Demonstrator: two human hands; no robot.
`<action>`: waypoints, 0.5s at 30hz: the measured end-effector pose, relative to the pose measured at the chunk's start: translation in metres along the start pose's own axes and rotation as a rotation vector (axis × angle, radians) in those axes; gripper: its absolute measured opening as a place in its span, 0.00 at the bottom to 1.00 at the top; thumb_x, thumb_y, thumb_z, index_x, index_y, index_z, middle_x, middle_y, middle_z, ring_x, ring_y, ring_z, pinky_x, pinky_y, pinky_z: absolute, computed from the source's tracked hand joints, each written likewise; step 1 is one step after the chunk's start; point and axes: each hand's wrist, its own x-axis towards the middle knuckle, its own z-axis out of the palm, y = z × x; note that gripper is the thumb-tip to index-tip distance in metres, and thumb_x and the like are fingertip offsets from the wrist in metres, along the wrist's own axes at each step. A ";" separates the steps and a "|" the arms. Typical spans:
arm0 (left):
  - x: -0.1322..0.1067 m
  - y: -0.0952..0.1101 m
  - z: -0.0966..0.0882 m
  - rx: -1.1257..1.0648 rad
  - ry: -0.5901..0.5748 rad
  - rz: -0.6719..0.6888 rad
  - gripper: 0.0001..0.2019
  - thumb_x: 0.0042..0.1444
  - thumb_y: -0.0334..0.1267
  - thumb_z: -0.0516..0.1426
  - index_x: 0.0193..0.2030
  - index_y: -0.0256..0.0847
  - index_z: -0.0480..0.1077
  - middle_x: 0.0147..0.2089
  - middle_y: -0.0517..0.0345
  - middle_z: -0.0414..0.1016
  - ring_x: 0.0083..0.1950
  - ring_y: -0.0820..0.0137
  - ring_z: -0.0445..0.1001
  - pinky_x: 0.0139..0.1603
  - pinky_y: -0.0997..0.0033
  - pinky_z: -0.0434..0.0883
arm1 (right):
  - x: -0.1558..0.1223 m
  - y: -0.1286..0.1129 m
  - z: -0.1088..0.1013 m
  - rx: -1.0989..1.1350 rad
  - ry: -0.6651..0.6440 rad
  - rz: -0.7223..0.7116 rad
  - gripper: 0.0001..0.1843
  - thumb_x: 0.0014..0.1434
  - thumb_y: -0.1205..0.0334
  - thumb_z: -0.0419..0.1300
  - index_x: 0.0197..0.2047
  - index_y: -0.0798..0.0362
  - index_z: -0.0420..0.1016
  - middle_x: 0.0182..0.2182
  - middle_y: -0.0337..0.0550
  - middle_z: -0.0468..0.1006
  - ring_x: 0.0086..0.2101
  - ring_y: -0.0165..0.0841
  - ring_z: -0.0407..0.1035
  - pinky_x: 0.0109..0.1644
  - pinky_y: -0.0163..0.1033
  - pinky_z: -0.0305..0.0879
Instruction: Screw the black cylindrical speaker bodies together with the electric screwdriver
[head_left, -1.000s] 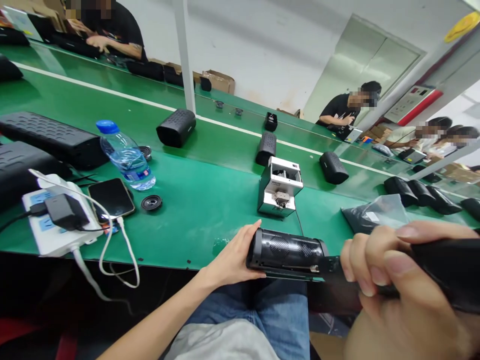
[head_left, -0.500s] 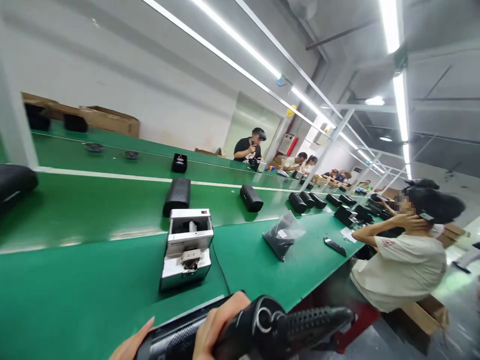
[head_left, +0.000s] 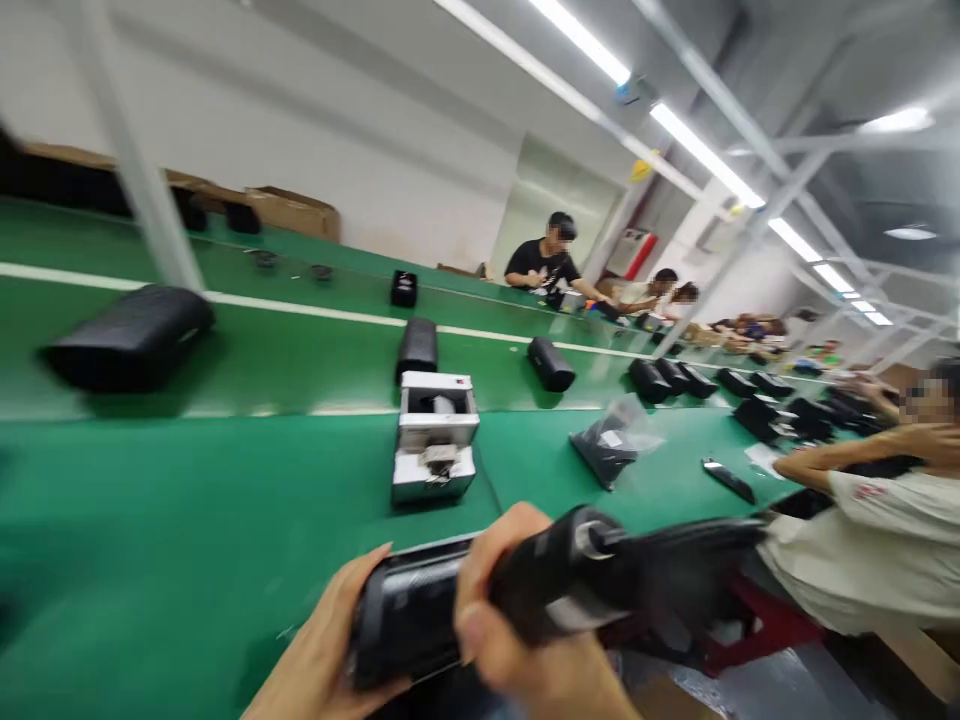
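Observation:
A black speaker-like housing [head_left: 409, 605] with a glossy face is tilted at the bottom centre, over the green bench. My left hand [head_left: 319, 635] is wrapped round its left end, thumb on top and fingers beneath. My right hand [head_left: 506, 600] is closed round a black electric screwdriver [head_left: 559, 580], whose rear end and blurred cord point to the right. The screwdriver's tip is hidden behind my hand and the housing, so contact between them cannot be seen. Just beyond my hands stands a white and black screw feeder [head_left: 435, 440].
Black housings [head_left: 131, 338] lie along the green conveyor [head_left: 330, 370] behind the feeder. A clear bag of dark parts [head_left: 611, 445] and a flat black strip [head_left: 727, 480] are on the bench at right. A co-worker in a pale shirt [head_left: 892, 530] sits close by on the right.
My view has swung left, so the bench things appear further right. Both hands, with housing and screwdriver, have come up higher in view. The far person in black now reaches out an arm.

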 end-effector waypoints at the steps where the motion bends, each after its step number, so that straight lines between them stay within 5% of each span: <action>1: 0.001 0.009 -0.004 -0.027 -0.037 -0.013 0.54 0.56 0.37 0.76 0.85 0.59 0.56 0.79 0.47 0.73 0.75 0.43 0.80 0.77 0.41 0.81 | 0.006 -0.016 -0.002 -0.002 -0.018 0.033 0.16 0.77 0.48 0.72 0.51 0.47 0.73 0.27 0.34 0.71 0.22 0.27 0.62 0.28 0.32 0.59; 4: 0.006 0.023 -0.011 -0.083 -0.122 -0.051 0.62 0.49 0.29 0.79 0.85 0.60 0.52 0.82 0.44 0.67 0.80 0.41 0.73 0.81 0.36 0.75 | 0.042 -0.049 -0.019 0.055 0.095 -0.089 0.10 0.80 0.59 0.66 0.61 0.43 0.73 0.25 0.28 0.65 0.19 0.26 0.57 0.25 0.29 0.57; 6: 0.008 0.025 -0.013 -0.108 -0.147 -0.077 0.65 0.47 0.29 0.81 0.85 0.60 0.51 0.83 0.43 0.65 0.82 0.40 0.70 0.83 0.33 0.72 | 0.076 -0.053 -0.031 0.057 0.184 -0.196 0.11 0.73 0.64 0.69 0.55 0.46 0.75 0.23 0.27 0.63 0.17 0.26 0.55 0.23 0.30 0.61; 10: 0.007 0.026 -0.012 -0.141 -0.162 -0.098 0.68 0.46 0.31 0.83 0.86 0.60 0.49 0.85 0.42 0.61 0.85 0.38 0.65 0.84 0.32 0.69 | 0.135 -0.026 -0.034 -0.064 0.373 -0.345 0.14 0.63 0.67 0.73 0.42 0.50 0.71 0.23 0.29 0.67 0.19 0.30 0.62 0.24 0.34 0.66; 15: 0.008 0.026 -0.011 -0.152 -0.180 -0.103 0.68 0.46 0.31 0.83 0.86 0.60 0.48 0.85 0.41 0.60 0.85 0.37 0.64 0.85 0.32 0.67 | 0.169 0.018 -0.017 -0.125 0.365 -0.359 0.14 0.62 0.62 0.74 0.40 0.51 0.72 0.21 0.31 0.69 0.18 0.32 0.66 0.24 0.36 0.68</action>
